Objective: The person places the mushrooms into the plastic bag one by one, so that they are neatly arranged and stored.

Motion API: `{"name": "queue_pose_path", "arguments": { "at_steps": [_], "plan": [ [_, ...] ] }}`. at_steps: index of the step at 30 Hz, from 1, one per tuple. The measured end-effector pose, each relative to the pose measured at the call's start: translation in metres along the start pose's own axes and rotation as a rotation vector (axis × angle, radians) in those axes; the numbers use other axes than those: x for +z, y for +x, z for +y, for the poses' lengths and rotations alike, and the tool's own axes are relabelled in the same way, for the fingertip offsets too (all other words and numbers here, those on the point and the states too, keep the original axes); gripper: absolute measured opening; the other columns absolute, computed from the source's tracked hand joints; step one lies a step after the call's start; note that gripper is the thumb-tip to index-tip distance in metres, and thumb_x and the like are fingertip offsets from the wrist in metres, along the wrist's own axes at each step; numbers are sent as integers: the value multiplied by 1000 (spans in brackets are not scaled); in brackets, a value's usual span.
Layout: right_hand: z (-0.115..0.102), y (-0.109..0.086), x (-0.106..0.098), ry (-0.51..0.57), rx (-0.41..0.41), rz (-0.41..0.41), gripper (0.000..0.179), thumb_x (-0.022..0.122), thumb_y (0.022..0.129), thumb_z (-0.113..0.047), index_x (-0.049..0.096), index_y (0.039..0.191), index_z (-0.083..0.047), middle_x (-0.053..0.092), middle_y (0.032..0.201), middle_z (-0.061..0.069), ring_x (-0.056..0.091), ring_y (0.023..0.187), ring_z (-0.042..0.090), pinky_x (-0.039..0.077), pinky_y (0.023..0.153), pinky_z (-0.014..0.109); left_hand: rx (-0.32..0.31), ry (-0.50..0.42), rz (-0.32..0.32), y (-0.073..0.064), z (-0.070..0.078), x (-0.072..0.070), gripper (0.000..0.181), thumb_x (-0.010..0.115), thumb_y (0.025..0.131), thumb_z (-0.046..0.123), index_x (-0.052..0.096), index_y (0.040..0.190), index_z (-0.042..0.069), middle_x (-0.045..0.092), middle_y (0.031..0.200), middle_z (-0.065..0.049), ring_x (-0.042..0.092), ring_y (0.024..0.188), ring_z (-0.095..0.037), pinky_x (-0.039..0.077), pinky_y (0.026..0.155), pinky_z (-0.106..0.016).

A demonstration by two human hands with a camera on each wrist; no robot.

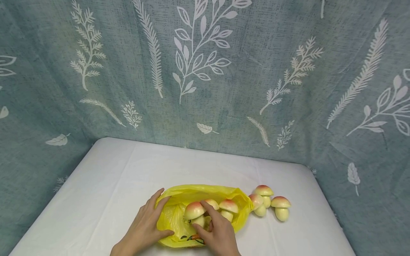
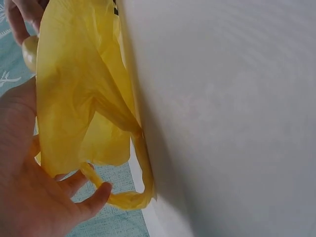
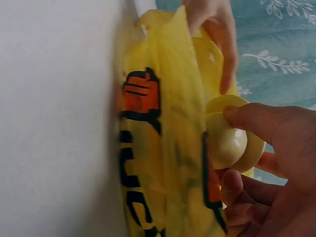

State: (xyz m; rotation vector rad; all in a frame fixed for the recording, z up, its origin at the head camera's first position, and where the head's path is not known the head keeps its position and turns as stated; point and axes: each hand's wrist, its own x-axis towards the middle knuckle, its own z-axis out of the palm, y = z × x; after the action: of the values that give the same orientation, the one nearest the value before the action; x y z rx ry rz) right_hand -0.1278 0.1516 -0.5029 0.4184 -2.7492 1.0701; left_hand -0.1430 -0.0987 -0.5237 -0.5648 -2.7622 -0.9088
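Note:
A yellow plastic bag (image 1: 173, 213) lies on the table with its mouth spread wide. My left hand (image 1: 144, 222) is at the bag's left end, fingers and thumb spread apart against the rim; in the left wrist view its fingertips touch near the looped handle (image 2: 131, 200). My right hand (image 1: 221, 229) pinches a model mushroom (image 1: 194, 211) with a red-tinged cream cap, over the bag's mouth. In the right wrist view the thumb rests on the mushroom's cap by its pale round stem (image 3: 227, 140). Two more mushrooms (image 1: 228, 206) sit inside the bag, one partly hidden behind the right hand.
Just right of the bag, three similar mushrooms (image 1: 281, 208) stand or lean close together on the white-covered table (image 1: 112, 185). A blue-green curtain (image 1: 224, 117) with white leaf prints hangs behind the table and along its sides.

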Motion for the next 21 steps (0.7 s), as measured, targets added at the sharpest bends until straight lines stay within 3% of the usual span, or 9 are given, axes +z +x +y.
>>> {"name": "queue_pose_path", "arguments": {
  "at_steps": [4,7,14,21],
  "plan": [
    [1,2,6,-21,2,-21,63,78,84,-42,56,139,-20,68,99,-5,53,64,2,48,62,23,-1,-3,-7,0,1,-1,98,94,61,43,49,142,9,28,157,-15,43,131,-37,40,99,-59],
    [3,2,9,-38,-8,-33,63,77,84,-45,56,138,-19,68,118,-4,58,75,5,52,72,28,0,-4,-9,0,1,-1,98,94,61,42,49,142,10,28,157,-16,43,131,-37,40,99,-59],
    [9,3,14,-48,-50,-43,62,79,83,-42,57,136,-18,71,106,-4,63,81,7,53,69,28,1,0,-16,0,2,-2,98,94,61,42,49,142,10,28,157,-16,43,132,-37,40,99,-59],
    [12,5,16,-45,-66,-75,63,77,83,-46,58,135,-16,71,92,-6,59,72,3,50,63,25,0,2,-17,0,2,-3,98,94,62,41,48,143,11,27,157,-15,42,133,-37,39,100,-59]
  ]
}}
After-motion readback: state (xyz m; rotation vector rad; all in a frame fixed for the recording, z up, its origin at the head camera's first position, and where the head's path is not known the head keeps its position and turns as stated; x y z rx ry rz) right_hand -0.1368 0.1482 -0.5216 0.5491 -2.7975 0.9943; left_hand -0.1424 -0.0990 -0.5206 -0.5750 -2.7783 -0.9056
